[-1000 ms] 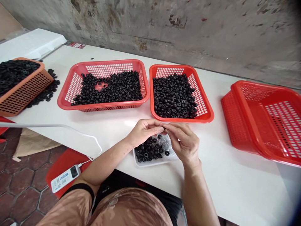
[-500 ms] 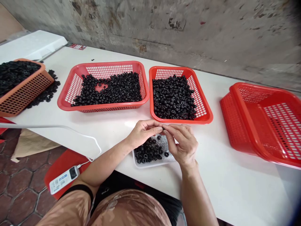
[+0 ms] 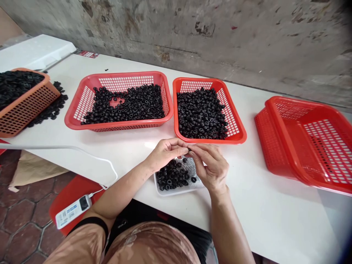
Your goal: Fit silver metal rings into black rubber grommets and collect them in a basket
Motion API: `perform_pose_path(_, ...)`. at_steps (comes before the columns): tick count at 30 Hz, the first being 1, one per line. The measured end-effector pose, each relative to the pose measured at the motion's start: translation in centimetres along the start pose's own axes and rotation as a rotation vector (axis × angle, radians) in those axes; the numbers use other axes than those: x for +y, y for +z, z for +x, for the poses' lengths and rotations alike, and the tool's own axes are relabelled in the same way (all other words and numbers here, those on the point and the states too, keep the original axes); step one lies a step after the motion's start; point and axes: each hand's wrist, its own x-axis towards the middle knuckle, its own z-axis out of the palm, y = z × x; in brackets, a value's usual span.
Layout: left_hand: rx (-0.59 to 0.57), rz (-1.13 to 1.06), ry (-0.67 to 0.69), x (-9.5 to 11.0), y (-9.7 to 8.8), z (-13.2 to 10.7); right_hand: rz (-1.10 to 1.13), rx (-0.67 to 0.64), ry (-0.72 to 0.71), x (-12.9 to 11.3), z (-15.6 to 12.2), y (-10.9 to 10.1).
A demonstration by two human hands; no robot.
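Right now, from the head camera, the left hand (image 3: 165, 152) and right hand (image 3: 211, 167) are together, their fingertips (image 3: 187, 149) meeting and pinching a small dark piece (image 3: 189, 149), too hidden to make out well. Both hands hover above the far rim of a shallow white plastic tray (image 3: 178, 191), which sits near the front edge of a white table (image 3: 261, 194). Inside the tray lies a loose heap of black rubber rings (image 3: 173, 175), with one ring apart from the heap near the right hand. Just beyond the fingers, the near rim of a red mesh basket (image 3: 209, 142) holds a dense pile of the same rings. A narrow gap separates that basket from a second red mesh basket (image 3: 90, 126) on its left, also heaped with rings. Further left, an orange mesh basket (image 3: 24, 117) tilts at the table's edge, with rings spilled on the tabletop beside it (image 3: 52, 108). Well apart on the right lie stacked red baskets (image 3: 302, 146), running past the frame edge. The table's back edge meets a stained concrete wall (image 3: 192, 33). Below the front edge, a white cable (image 3: 90, 147) leads to a white labelled power unit (image 3: 73, 212) lying on a red plastic piece (image 3: 68, 200), above a dark tiled floor (image 3: 22, 216).
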Motion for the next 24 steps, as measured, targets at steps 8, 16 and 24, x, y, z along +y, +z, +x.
perform_pose_path(8, -0.071, -0.029, -0.004, 0.16, 0.44, -0.39, -0.095, -0.135, -0.098, 0.12, -0.26, 0.23)
perform_pose_path(16, -0.161, -0.022, 0.002, 0.04, 0.59, -0.43, -0.229, -0.125, -0.175, -0.15, -0.27, 0.4)
perform_pose_path(24, -0.212, -0.005, 0.014, 0.14, 0.62, -0.54, -0.217, -0.135, -0.169, 0.07, -0.36, 0.23)
